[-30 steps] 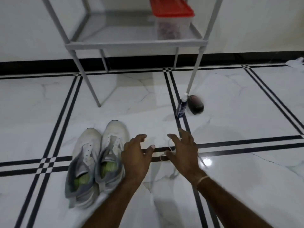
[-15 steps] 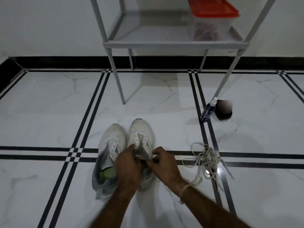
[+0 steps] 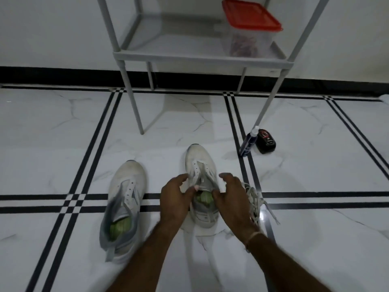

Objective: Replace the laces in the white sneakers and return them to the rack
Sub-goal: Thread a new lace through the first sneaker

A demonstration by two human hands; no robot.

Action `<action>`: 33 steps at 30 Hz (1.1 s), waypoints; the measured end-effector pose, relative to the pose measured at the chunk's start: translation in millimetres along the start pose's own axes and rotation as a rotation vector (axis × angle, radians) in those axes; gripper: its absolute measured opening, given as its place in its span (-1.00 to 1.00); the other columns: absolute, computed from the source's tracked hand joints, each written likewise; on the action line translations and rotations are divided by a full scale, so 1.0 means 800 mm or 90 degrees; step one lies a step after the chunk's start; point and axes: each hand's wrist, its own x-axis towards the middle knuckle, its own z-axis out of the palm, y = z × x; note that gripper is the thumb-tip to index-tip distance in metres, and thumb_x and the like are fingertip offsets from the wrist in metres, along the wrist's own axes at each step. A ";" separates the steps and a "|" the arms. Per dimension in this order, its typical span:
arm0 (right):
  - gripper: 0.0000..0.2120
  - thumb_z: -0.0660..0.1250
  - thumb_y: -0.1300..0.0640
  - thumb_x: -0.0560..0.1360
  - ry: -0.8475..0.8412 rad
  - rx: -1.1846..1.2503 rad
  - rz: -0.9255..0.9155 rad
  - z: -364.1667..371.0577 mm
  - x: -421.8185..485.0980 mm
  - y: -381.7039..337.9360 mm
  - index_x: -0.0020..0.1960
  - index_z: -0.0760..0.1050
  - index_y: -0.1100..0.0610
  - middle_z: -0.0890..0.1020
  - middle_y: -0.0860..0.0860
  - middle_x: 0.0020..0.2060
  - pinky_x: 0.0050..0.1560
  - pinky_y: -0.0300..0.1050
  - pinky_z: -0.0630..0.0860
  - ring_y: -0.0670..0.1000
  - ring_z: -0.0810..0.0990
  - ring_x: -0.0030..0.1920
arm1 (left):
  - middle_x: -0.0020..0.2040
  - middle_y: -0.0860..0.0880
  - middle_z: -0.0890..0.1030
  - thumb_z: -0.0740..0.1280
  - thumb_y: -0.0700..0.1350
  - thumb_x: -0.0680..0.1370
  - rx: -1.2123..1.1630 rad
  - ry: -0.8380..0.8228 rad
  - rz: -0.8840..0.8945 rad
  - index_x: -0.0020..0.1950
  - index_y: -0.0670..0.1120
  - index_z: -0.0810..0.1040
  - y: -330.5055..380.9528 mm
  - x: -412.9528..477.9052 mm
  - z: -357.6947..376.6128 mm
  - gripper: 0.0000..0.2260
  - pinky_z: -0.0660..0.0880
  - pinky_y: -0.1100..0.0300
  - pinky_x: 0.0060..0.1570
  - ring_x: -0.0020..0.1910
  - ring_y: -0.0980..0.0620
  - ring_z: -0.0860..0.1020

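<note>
Half a second earlier the two white sneakers sat side by side and touching. Now the centre sneaker [image 3: 201, 165] stands apart from the left sneaker [image 3: 126, 199], with a strip of bare floor [image 3: 63, 133] between them. It sits further right, close to the heap of loose laces [image 3: 253, 199]. A full second ago both hands hovered over the tile near those laces with nothing in them.

The centre sneaker rests sole-down in the middle of the frame. Its long axis runs almost straight up the picture, with the toe toward the rack [image 3: 202, 59] and the heel toward the person. Its green insole shows in the opening. The left sneaker lies the same way, its toe leaning a little to the right.

The left hand [image 3: 175, 199] pinches the near eyelet flap of the centre sneaker between thumb and curled forefinger. The right hand [image 3: 231, 199] is half spread, with its thumb on the collar and its fingers arched over the far side. Whether those fingers actually grasp the shoe cannot be told.

A blue bottle [image 3: 248, 144] and a black case [image 3: 266, 141] stand on the tile to the right of centre. A red-lidded tub [image 3: 250, 28] sits on the rack shelf at the top of the frame.
</note>
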 end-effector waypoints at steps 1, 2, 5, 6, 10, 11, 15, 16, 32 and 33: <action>-0.63 0.43 0.17 0.53 0.026 -0.017 -0.064 0.007 -0.004 -0.010 0.31 0.46 0.06 0.50 -0.09 0.11 0.01 -0.36 0.44 -0.08 0.52 0.10 | 0.20 -0.01 0.65 0.52 0.05 0.48 0.049 0.059 0.040 0.28 -0.03 0.62 -0.002 0.000 -0.020 -0.60 0.51 -0.06 0.26 0.21 -0.03 0.58; -0.61 0.43 0.15 0.53 0.036 -0.014 -0.132 0.014 -0.008 -0.027 0.32 0.46 0.06 0.50 -0.08 0.15 0.08 -0.28 0.45 -0.08 0.49 0.13 | 0.21 -0.01 0.64 0.51 0.09 0.48 0.107 0.129 0.070 0.27 0.00 0.62 -0.007 0.000 -0.043 -0.60 0.49 -0.11 0.26 0.22 -0.06 0.56; -0.69 0.44 0.02 0.53 -0.104 0.072 -0.211 0.066 -0.031 -0.074 0.24 0.51 -0.01 0.60 -0.09 0.06 0.00 -0.23 0.56 -0.12 0.60 -0.03 | 0.26 -0.10 0.60 0.42 0.27 0.47 0.269 0.279 -0.029 0.29 -0.03 0.56 -0.042 -0.008 -0.122 -0.48 0.48 -0.19 0.20 0.25 -0.19 0.51; -0.68 0.46 -0.03 0.50 -0.199 0.118 -0.172 0.086 -0.041 -0.084 0.22 0.51 -0.03 0.63 -0.10 0.01 -0.03 -0.17 0.60 -0.13 0.64 -0.09 | 0.27 -0.13 0.59 0.35 0.37 0.45 0.283 0.273 -0.096 0.30 -0.05 0.53 -0.060 -0.013 -0.144 -0.38 0.50 -0.19 0.16 0.25 -0.22 0.52; -0.50 0.48 -0.30 0.37 -0.408 0.175 -0.033 0.145 -0.070 -0.109 0.20 0.53 -0.08 0.68 -0.13 -0.01 0.01 -0.06 0.64 -0.18 0.65 -0.04 | 0.10 -0.13 0.68 0.35 0.24 0.53 0.166 0.163 -0.251 0.28 -0.09 0.60 -0.109 -0.042 -0.175 -0.51 0.57 -0.04 0.08 0.08 -0.17 0.63; -0.57 0.50 -0.28 0.38 -0.400 0.202 -0.018 0.152 -0.073 -0.110 0.14 0.53 -0.11 0.68 -0.14 -0.06 -0.05 -0.10 0.64 -0.18 0.66 -0.08 | 0.04 -0.11 0.70 0.37 0.16 0.56 0.168 0.162 -0.240 0.24 -0.08 0.64 -0.112 -0.049 -0.172 -0.61 0.57 0.02 0.01 0.02 -0.16 0.64; -0.80 0.52 -0.03 0.46 -0.277 0.186 0.008 0.141 -0.068 -0.090 -0.01 0.53 -0.07 0.63 -0.19 -0.21 -0.11 -0.10 0.63 -0.19 0.63 -0.18 | 0.04 -0.10 0.72 0.39 0.12 0.56 0.157 0.181 -0.204 0.26 -0.05 0.65 -0.100 -0.063 -0.140 -0.64 0.50 0.11 -0.07 0.04 -0.15 0.66; -0.83 0.52 0.01 0.47 -0.248 0.165 0.016 0.132 -0.064 -0.077 -0.02 0.55 -0.04 0.63 -0.19 -0.24 -0.11 -0.11 0.62 -0.20 0.62 -0.21 | 0.03 -0.09 0.72 0.40 0.14 0.54 0.136 0.166 -0.197 0.26 -0.03 0.66 -0.095 -0.064 -0.128 -0.63 0.52 0.10 -0.06 0.04 -0.14 0.66; -0.66 0.55 0.09 0.47 -0.265 0.184 -0.021 0.058 -0.076 -0.009 0.21 0.61 0.12 0.66 -0.07 0.09 0.04 -0.18 0.63 -0.09 0.65 0.04 | 0.23 -0.10 0.61 0.41 -0.08 0.56 0.253 0.076 0.075 0.31 -0.04 0.57 -0.046 -0.068 -0.055 -0.68 0.54 -0.07 0.08 0.17 -0.19 0.57; -0.64 0.55 0.09 0.47 -0.269 0.194 -0.015 0.052 -0.076 -0.008 0.23 0.61 0.11 0.66 -0.08 0.11 0.05 -0.22 0.62 -0.10 0.65 0.05 | 0.18 -0.08 0.64 0.38 -0.07 0.58 0.249 0.062 0.077 0.25 -0.01 0.60 -0.043 -0.066 -0.050 -0.75 0.54 -0.06 0.06 0.14 -0.18 0.58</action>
